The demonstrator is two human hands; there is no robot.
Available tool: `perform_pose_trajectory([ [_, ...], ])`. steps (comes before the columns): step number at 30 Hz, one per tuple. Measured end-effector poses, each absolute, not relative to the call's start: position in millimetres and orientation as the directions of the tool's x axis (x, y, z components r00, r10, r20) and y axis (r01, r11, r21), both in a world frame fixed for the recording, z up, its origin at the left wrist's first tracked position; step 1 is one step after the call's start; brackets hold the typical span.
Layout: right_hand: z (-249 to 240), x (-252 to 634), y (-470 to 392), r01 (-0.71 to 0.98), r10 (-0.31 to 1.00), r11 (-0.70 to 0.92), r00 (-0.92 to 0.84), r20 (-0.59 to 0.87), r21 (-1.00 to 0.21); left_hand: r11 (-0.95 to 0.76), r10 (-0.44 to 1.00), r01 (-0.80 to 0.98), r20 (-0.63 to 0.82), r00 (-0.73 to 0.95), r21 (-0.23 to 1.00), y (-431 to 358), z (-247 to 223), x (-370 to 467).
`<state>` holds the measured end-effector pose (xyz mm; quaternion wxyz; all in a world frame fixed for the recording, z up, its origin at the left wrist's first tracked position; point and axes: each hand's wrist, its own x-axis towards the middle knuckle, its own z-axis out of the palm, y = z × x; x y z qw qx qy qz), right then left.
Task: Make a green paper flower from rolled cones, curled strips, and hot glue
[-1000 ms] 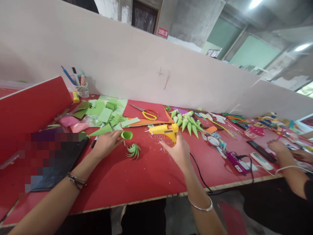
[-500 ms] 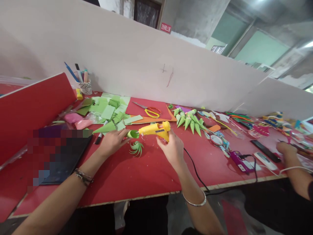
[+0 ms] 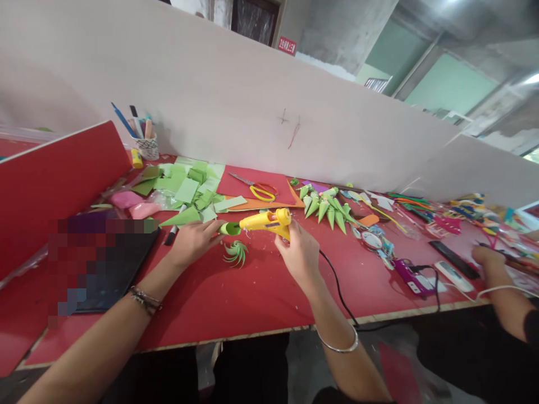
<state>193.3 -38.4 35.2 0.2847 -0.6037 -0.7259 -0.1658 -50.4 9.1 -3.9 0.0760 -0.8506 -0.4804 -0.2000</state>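
Note:
Between the fingers of my left hand (image 3: pixel 194 242) is a small rolled cone of green paper (image 3: pixel 231 228), its wide mouth facing right. My right hand (image 3: pixel 300 252) is wrapped round the handle of a yellow hot glue gun (image 3: pixel 267 222). The gun points left, its nozzle tip at the cone's mouth; whether they touch I cannot tell. Just below the cone lies a curled green paper swirl (image 3: pixel 236 254) on the red table (image 3: pixel 236 306). A pointed green paper cone (image 3: pixel 182 216) rests beside my left hand, near a marker (image 3: pixel 171 237).
Green paper pieces (image 3: pixel 187 189) and scissors (image 3: pixel 263 192) lie at the back. A cluster of green paper cones (image 3: pixel 326 206) is right of them. A dark tablet (image 3: pixel 115 275) lies at left. The gun's black cord (image 3: pixel 337 280) crosses the table edge. Another person's hand (image 3: pixel 486 259) is far right.
The glue gun has drawn back very slightly to the right with my right hand. My left hand still holds the paper cone in nearly the same place.

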Motion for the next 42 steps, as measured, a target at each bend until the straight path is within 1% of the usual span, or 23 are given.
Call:
perform_pose_trajectory([
  [4,38,193,-41,0.973,0.795,0.212,-0.121,0.594,-0.086,-0.543,0.762,0.836,0.463,0.453,0.076,7,-2,-51],
  [10,46,193,-47,0.981,0.836,0.182,-0.115,0.537,-0.073,-0.568,0.645,0.820,0.580,0.498,-0.072,9,-6,-52],
  [13,49,193,-50,0.983,0.852,0.174,-0.117,0.511,-0.065,-0.569,0.609,0.815,0.610,0.506,-0.108,10,-7,-53],
  [20,51,193,-51,0.981,0.880,0.173,-0.113,0.462,-0.089,-0.576,0.595,0.807,0.612,0.522,-0.129,9,-6,-53],
  [24,54,191,-52,0.979,0.895,0.175,-0.113,0.432,-0.106,-0.564,0.657,0.821,0.554,0.511,-0.088,8,-5,-53],
  [28,56,189,-52,0.977,0.904,0.176,-0.112,0.413,-0.120,-0.586,0.649,0.808,0.562,0.514,-0.063,8,-5,-53],
  [32,56,188,-52,0.973,0.914,0.176,-0.105,0.393,-0.148,-0.585,0.633,0.806,0.570,0.525,-0.093,8,-6,-52],
  [37,57,188,-50,0.969,0.922,0.164,-0.085,0.377,-0.183,-0.600,0.574,0.786,0.603,0.554,-0.151,9,-7,-53],
  [42,55,189,-48,0.957,0.927,0.171,-0.075,0.367,-0.236,-0.601,0.559,0.784,0.619,0.552,-0.156,10,-10,-53],
])
